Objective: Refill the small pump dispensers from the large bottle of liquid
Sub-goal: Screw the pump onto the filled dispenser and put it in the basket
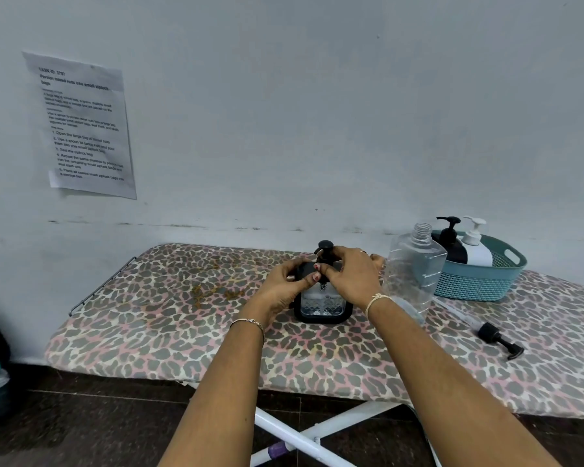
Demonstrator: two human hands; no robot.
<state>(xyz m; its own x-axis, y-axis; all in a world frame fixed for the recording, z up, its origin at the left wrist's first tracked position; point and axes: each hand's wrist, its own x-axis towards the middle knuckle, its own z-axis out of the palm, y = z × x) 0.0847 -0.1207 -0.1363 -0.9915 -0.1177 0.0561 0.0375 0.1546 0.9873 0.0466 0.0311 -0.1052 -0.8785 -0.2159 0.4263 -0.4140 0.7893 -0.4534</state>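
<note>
Centre of ironing board [182, 315]: small dispenser [322, 306], upright, pump fitted, fill level unclear. Just right of it: large bottle [413, 267], uncapped. Basket [479, 284] holds two pump bottles [450, 241]. Left hand [284, 284] grips the dispenser's shoulder; right hand [351, 274] curls round its pump collar.

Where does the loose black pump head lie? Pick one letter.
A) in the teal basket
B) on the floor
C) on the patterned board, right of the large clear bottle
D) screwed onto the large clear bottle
C: the loose pump head lies flat on the patterned board, right of the large clear bottle, whose neck stands open.
</note>
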